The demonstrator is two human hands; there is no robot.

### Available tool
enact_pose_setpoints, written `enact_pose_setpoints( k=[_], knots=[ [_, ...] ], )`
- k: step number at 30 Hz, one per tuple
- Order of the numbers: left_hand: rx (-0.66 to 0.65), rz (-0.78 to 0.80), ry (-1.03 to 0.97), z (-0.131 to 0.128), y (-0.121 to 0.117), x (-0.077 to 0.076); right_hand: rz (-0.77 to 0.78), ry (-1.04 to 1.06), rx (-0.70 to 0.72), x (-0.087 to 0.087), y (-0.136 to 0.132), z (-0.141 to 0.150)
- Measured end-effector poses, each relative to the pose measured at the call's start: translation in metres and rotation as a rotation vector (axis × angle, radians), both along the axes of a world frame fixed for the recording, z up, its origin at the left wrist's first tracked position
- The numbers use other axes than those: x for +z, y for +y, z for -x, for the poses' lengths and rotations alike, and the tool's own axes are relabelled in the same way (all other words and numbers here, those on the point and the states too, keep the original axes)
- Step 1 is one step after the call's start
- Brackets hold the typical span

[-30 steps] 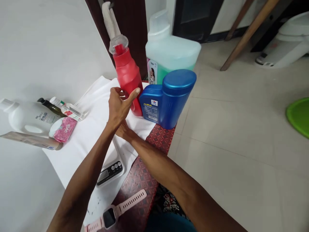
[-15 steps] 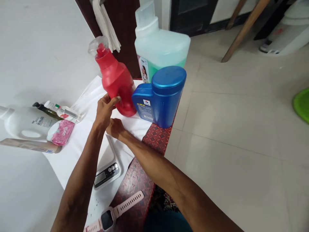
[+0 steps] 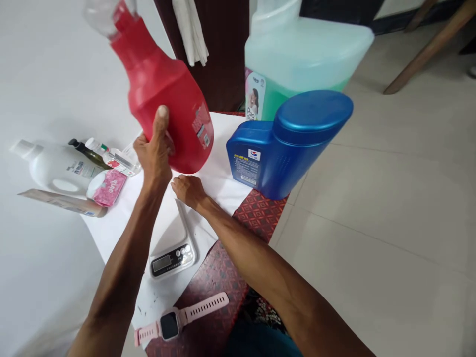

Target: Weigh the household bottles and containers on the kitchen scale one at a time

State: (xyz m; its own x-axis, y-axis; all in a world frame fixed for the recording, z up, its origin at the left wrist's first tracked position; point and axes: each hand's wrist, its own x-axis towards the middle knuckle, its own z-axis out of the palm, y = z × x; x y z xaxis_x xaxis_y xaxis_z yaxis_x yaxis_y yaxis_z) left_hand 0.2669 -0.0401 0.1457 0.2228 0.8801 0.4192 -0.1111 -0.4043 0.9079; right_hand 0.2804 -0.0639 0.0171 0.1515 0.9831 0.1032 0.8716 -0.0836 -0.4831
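Note:
My left hand (image 3: 154, 153) is wrapped round the handle of a red plastic bottle (image 3: 167, 106) with a clear cap, its thumb pressed on the side. The bottle leans to the left and looks raised above the white cloth. Below the bottle, my right hand (image 3: 189, 191) is closed beside the far end of a white digital kitchen scale (image 3: 173, 263); its fingertips are hidden. Right of the red bottle stands a blue bottle (image 3: 256, 153) with an oval top. Behind that is a large translucent jug (image 3: 301, 59) with green liquid.
Along the wall lie a white jug (image 3: 55, 171), a dark green bottle (image 3: 91, 154), a small clear bottle (image 3: 113, 161), a pink pack (image 3: 109, 187) and a beige tube (image 3: 63, 202). Near me lies a pink smartwatch (image 3: 169, 325). The table's red patterned edge (image 3: 260, 213) drops to the tiled floor.
The red bottle, in my left hand, has come up and to the left, away from the blue bottle. My right hand stays by the scale. The camera view has shifted closer.

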Motion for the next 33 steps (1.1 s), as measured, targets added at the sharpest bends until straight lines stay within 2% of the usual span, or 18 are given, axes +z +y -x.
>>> enact_pose_setpoints(
  k=[3, 6, 10, 14, 18, 24, 27, 30, 33],
  knots=[
    [0.066, -0.087, -0.013, 0.043, -0.011, 0.024, -0.008, 0.028, 0.045, 0.001, 0.0, -0.001],
    [0.105, -0.114, -0.01, 0.095, -0.031, 0.036, -0.008, 0.045, 0.042, 0.003, -0.002, -0.001],
    [0.145, -0.113, 0.041, 0.159, -0.065, 0.03, -0.013, 0.057, 0.006, 0.004, -0.004, 0.0],
    [0.197, -0.054, 0.072, 0.2, -0.087, 0.013, -0.017, 0.044, -0.038, 0.001, -0.003, 0.002],
    [0.226, 0.021, 0.048, 0.215, -0.093, -0.002, -0.018, 0.024, -0.054, -0.001, -0.003, 0.003],
    [0.232, 0.054, 0.03, 0.211, -0.091, -0.018, -0.013, 0.006, -0.074, -0.002, -0.002, 0.002],
    [0.199, 0.053, 0.049, 0.21, -0.09, -0.02, -0.008, 0.004, -0.082, -0.002, -0.001, 0.002],
    [0.136, 0.061, 0.127, 0.22, -0.088, -0.02, 0.0, 0.006, -0.089, -0.002, -0.001, 0.003],
    [0.177, -0.058, 0.264, 0.241, -0.083, -0.019, 0.007, 0.016, -0.096, 0.0, -0.002, 0.003]
  ],
)
